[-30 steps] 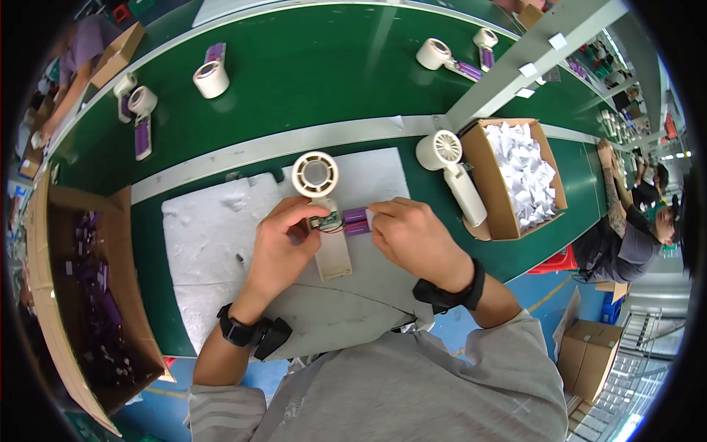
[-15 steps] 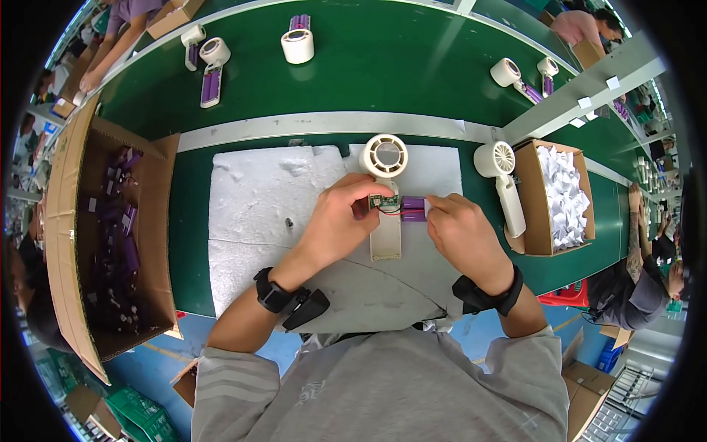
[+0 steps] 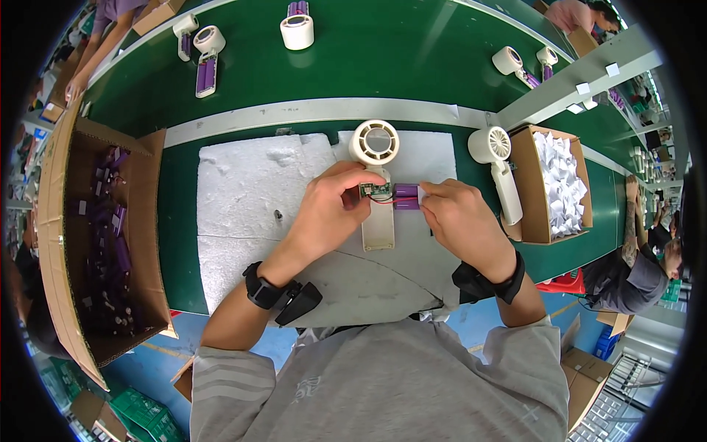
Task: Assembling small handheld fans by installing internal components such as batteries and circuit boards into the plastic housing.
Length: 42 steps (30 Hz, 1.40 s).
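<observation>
A white handheld fan (image 3: 378, 232) lies with its round head (image 3: 374, 142) pointing away from me, on a foam sheet. Its handle is uncovered, and a small green circuit board (image 3: 377, 189) shows at the handle's upper end. The thumb and fingers of my left hand (image 3: 329, 205) pinch that board from its left side. Thin red and black wires run from the board to a purple battery pack (image 3: 406, 197) just right of the handle. My right hand (image 3: 462, 219) grips the pack's right end, where a small white piece shows under the fingertips.
A white foam sheet (image 3: 239, 202) covers the bench before me. Left stands a cardboard box (image 3: 151, 221) holding purple battery packs. Rightward are another white fan (image 3: 504, 188) and a box of white paper pieces (image 3: 563, 188). Several opened fans, including one (image 3: 297, 33), lie beyond the rail.
The whole view has shifted slightly, so the bench things sit a little higher and further left. Both hands keep their holds on the circuit board and the battery pack.
</observation>
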Available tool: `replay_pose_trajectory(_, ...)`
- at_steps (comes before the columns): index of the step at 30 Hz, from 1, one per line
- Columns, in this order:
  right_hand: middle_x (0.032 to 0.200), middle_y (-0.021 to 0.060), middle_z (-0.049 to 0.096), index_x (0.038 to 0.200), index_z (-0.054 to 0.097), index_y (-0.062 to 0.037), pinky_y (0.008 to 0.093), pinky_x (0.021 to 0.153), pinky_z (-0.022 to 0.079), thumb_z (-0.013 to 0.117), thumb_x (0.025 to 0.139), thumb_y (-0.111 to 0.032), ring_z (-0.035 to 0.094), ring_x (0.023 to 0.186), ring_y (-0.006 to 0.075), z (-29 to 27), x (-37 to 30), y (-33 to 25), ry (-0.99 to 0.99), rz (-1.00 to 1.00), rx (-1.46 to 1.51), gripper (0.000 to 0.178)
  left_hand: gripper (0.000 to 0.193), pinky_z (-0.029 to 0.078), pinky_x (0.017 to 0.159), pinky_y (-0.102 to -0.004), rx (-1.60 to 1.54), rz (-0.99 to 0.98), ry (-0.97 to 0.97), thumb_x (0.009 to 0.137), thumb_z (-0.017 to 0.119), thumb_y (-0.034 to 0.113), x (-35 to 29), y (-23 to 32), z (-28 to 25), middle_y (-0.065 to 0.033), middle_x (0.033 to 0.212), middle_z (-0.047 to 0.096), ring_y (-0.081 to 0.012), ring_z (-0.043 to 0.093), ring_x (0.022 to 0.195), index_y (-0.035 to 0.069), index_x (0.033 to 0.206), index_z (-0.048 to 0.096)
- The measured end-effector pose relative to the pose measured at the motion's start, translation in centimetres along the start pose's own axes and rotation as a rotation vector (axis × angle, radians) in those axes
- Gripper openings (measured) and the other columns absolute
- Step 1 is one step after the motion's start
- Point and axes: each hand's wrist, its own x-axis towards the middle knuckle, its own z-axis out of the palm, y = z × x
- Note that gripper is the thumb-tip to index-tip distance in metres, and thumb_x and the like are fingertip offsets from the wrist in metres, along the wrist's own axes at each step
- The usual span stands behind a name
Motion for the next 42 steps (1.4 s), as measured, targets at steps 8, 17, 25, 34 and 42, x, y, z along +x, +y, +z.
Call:
replay_pose_trajectory(8,0.101,0.0168,0.069,0.071,0.062,0.0039,0.0371,0.071,0.054,0.068,0.072,0.000,0.064,0.080,0.0296,1.0,-0.3,-1.4,0.014,0.063,-0.167,0.007,0.034,0.050,0.069,-0.0225,0.013,-0.063,-0.051,0.078,0.061,-0.009,-0.1,0.1,-0.1,-0.0062,0.111,0.063,-0.0107,0.061,0.080,0.006,0.107,0.068)
replay_pose_trajectory(17,0.096,0.0144,0.071,0.074,0.061,0.0038,0.0341,0.065,0.055,0.067,0.073,0.002,0.067,0.072,0.0254,0.9,-1.0,1.3,0.214,0.220,0.204,0.005,0.029,0.051,0.064,-0.0251,-0.030,-0.009,0.024,0.074,0.063,-0.008,-0.1,-0.6,0.2,-0.0072,0.100,0.067,-0.0126,0.060,0.068,0.005,0.100,0.070)
replay_pose_trajectory(25,0.075,0.0059,0.070,0.092,0.071,-0.0007,0.0254,0.062,0.049,0.067,0.086,-0.016,0.061,0.064,0.0111,-10.2,-4.9,9.2,0.326,0.991,-0.338,0.017,0.031,0.052,0.065,-0.0248,-0.067,0.001,0.035,0.075,0.062,-0.010,0.3,-0.7,0.4,-0.0075,0.100,0.068,-0.0132,0.063,0.072,0.005,0.101,0.071)
replay_pose_trajectory(34,0.109,0.0110,0.064,0.118,0.062,-0.0058,0.0311,0.076,0.052,0.075,0.073,-0.002,0.063,0.086,0.0214,0.9,1.4,1.2,0.039,-0.016,0.264,0.048,0.030,0.054,0.066,-0.0245,-0.108,-0.018,0.064,0.075,0.062,-0.010,0.0,-0.8,0.1,-0.0073,0.098,0.068,-0.0153,0.067,0.075,0.005,0.099,0.071)
replay_pose_trajectory(42,0.109,0.0134,0.060,0.141,0.041,-0.0052,0.0344,0.074,0.053,0.069,0.078,0.001,0.065,0.087,0.0214,-0.5,1.2,2.0,-0.530,0.417,1.170,0.069,0.032,0.053,0.064,-0.0267,-0.017,-0.012,0.053,0.073,0.063,-0.007,0.5,-0.7,-0.8,-0.0068,0.092,0.067,-0.0150,0.065,0.071,0.006,0.101,0.072)
